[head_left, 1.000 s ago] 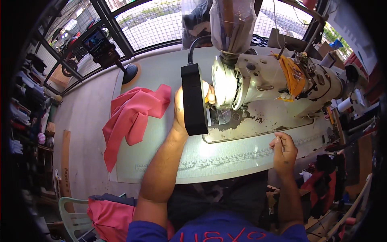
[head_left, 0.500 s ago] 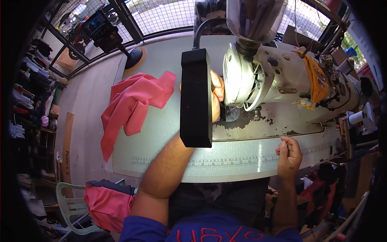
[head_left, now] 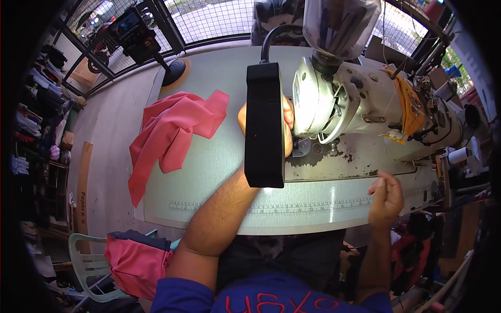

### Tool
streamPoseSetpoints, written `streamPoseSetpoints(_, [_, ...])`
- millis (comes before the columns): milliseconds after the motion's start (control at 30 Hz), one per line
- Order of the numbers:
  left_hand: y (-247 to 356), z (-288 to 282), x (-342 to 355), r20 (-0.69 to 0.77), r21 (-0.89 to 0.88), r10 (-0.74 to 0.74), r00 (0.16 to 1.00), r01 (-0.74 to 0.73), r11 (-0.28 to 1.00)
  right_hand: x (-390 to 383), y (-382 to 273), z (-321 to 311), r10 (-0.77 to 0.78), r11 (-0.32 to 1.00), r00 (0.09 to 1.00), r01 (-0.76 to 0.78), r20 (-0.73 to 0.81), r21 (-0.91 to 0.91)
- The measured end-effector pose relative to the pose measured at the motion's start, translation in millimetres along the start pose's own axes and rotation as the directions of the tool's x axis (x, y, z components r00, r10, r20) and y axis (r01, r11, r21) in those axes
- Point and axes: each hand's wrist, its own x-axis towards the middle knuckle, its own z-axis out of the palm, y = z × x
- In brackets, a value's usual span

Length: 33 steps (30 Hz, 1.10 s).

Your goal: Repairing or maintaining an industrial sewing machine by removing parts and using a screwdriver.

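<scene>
My left hand [head_left: 288,112] is at the needle end of a white sewing machine [head_left: 313,99], largely hidden behind a black box-shaped lamp [head_left: 265,130]. The fingers that show are curled closed, and I cannot make out what is in them. My right hand [head_left: 385,201] is over the front edge of the machine bed, its fingers bent in toward the thumb. Whether it pinches something small is too blurred to tell. A crumpled piece of pink fabric [head_left: 175,128] lies on the tabletop to the left, apart from both hands.
Along the front of the pale tabletop [head_left: 209,221] runs a printed ruler scale. More pink fabric [head_left: 135,263] hangs over a light green plastic chair [head_left: 86,255] at the lower left. A clear container [head_left: 342,26] stands above the machine, and a yellow-orange cloth [head_left: 407,107] wraps its arm.
My right hand has shifted right and slightly away from me. My left hand stays by the needle end, with more of it showing left of the lamp. The pink fabric lies as before.
</scene>
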Motion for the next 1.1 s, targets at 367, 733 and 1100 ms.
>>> streamPoseSetpoints(367, [2.3, 3.0, -1.4, -0.075, -0.062, -0.031, 0.997, 0.026, 0.998, 10.6, 23.0, 14.1, 0.007, 0.993, 0.994, 0.007, -0.110, 0.122])
streamPoseSetpoints(733, [7.3, 5.0, -6.2, -0.078, 0.038, -0.025, 0.997, 0.028, 0.999, 11.5, 34.2, 24.1, 0.058, 0.997, 0.998, -0.055, -0.039, 0.060])
streamPoseSetpoints(1100, [-28.7, -29.8, -10.7, 0.233, 0.538, 0.252, 0.939, -0.340, 0.772, 8.7, 35.0, 28.4, -0.014, 0.994, 1.000, 0.012, -0.024, -0.107])
